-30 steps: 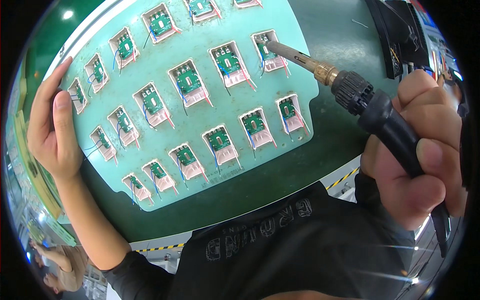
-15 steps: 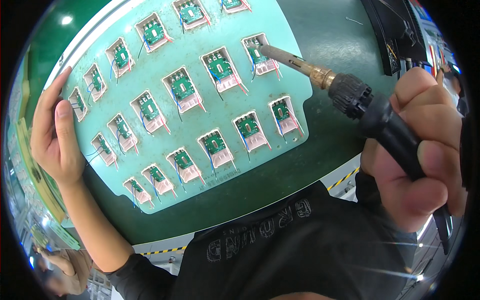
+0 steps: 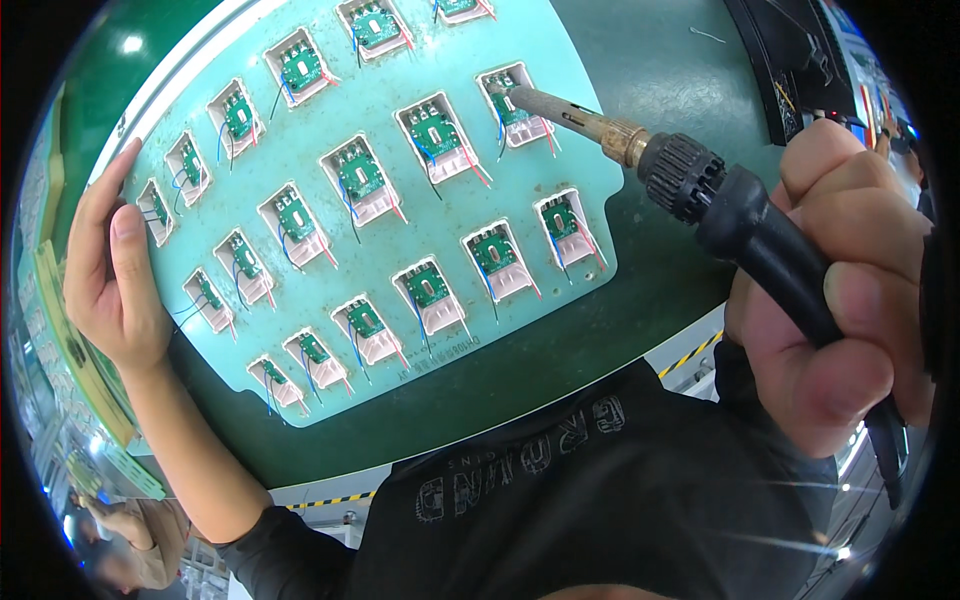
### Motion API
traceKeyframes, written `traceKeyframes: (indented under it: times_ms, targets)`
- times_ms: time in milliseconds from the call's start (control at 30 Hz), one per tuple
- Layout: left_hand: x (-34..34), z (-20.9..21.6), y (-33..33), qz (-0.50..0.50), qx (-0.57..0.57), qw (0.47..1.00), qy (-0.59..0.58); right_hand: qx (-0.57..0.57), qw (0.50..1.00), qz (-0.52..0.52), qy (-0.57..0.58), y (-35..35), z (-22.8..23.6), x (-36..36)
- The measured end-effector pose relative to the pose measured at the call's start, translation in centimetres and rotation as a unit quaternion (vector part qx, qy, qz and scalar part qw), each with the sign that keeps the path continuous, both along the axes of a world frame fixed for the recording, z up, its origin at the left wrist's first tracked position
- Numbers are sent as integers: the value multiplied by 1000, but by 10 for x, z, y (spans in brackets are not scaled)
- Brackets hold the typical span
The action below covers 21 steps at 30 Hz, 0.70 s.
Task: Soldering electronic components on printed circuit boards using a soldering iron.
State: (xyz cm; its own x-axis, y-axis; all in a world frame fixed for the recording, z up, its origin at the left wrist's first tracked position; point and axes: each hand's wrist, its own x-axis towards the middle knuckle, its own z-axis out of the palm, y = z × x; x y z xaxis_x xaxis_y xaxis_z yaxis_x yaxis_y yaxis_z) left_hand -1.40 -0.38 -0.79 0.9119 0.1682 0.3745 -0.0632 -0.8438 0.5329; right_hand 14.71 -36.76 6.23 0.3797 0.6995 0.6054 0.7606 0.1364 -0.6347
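Observation:
In my right hand (image 3: 835, 290) is a soldering iron (image 3: 690, 180), its black handle wrapped by my fingers. Its narrow tip reaches left over a green circuit board (image 3: 515, 105) in a pale casing at the upper right of a light-green holding plate (image 3: 320, 390). From this view I cannot tell whether the tip touches the board. My left hand (image 3: 118, 280) lies along the plate's left edge, fingers stretched and thumb apart, resting against it. Rows of pale casings fill the plate, each with a small circuit board (image 3: 360, 175) and thin blue, black and red wires.
Under the plate is a dark green table (image 3: 660, 270). A black box-like object (image 3: 790, 70) stands at the far right, with a bit of thin wire (image 3: 708, 38) lying left of it. Beyond the table at lower left, another person (image 3: 145, 540) is partly visible.
The soldering iron has shifted slightly left and up with my right hand, still over the same casing. My left hand stays at the plate's edge.

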Motion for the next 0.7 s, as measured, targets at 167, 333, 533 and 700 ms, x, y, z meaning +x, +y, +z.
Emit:
traceKeyframes:
  times_ms: [167,333,533,700]
  targets:
    - [0,1,0,1,1,1000,1,-4,1000,5,-4,0,2,1]
    - [0,1,0,-8,18,1000,0,-10,1000,6,-6,1,3,2]
    - [0,0,0,-2,15,1000,0,-41,999,11,-20,-1,8,1]
    - [-1,1,0,11,3,1000,5,30,999,-9,12,-3,1,7]
